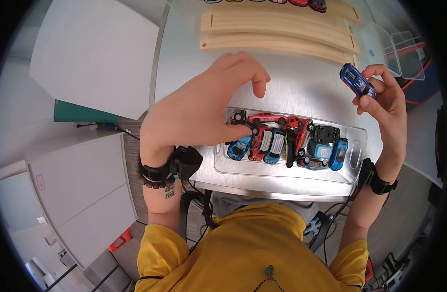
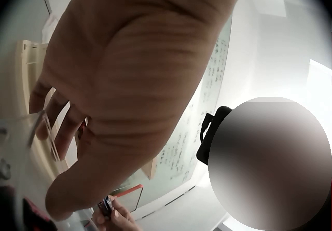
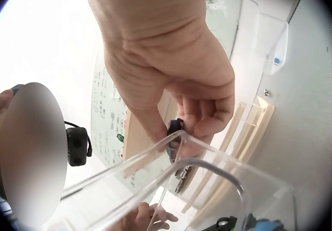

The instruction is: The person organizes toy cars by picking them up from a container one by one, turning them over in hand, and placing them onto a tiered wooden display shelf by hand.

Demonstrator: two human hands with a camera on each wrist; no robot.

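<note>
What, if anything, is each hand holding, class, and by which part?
The right hand pinches a blue toy car by its lower end in the head view; the left hand holds nothing.

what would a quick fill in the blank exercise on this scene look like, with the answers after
1. The ____ hand holds a car outside the tray.
2. That held car is mainly ____ in colour.
3. Of the wooden stand and the tray, the ____ is nearer the shirt.
4. The shirt is ____ in colour.

Missing words: right; blue; tray; yellow
</note>
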